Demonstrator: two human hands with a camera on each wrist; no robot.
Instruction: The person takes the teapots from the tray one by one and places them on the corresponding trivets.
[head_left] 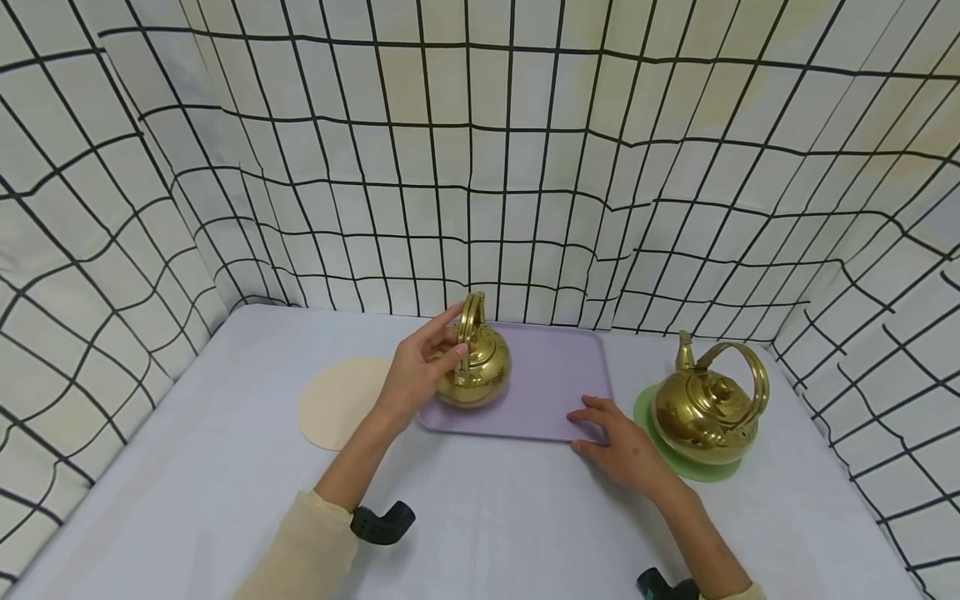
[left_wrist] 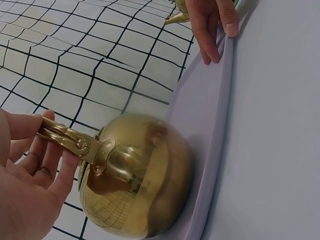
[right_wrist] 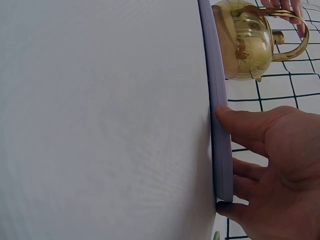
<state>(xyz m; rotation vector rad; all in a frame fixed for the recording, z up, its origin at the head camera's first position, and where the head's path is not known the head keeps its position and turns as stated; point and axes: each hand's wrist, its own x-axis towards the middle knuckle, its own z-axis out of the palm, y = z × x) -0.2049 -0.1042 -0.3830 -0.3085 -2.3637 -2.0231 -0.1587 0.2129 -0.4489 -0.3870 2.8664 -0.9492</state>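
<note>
At the left part of a lilac tray (head_left: pixel 558 379) is a round, shiny brass kettle (head_left: pixel 480 371). My left hand (head_left: pixel 420 362) holds its arched handle (left_wrist: pixel 60 134) between thumb and fingers. The kettle's underside is close over the tray, and its spout is hidden. My right hand (head_left: pixel 618 446) rests at the tray's front right corner. Its thumb (right_wrist: pixel 245 124) touches the outer face of the front rim, while the other fingers lie loosely spread over the corner.
A second brass kettle (head_left: pixel 705 417), spout toward the back, stands on a round green mat (head_left: pixel 712 473) at right. To the left lies a round cream mat (head_left: pixel 326 412), partly behind my left arm. White cloth with a black grid (head_left: pixel 525 167) walls the white table (head_left: pixel 480 517).
</note>
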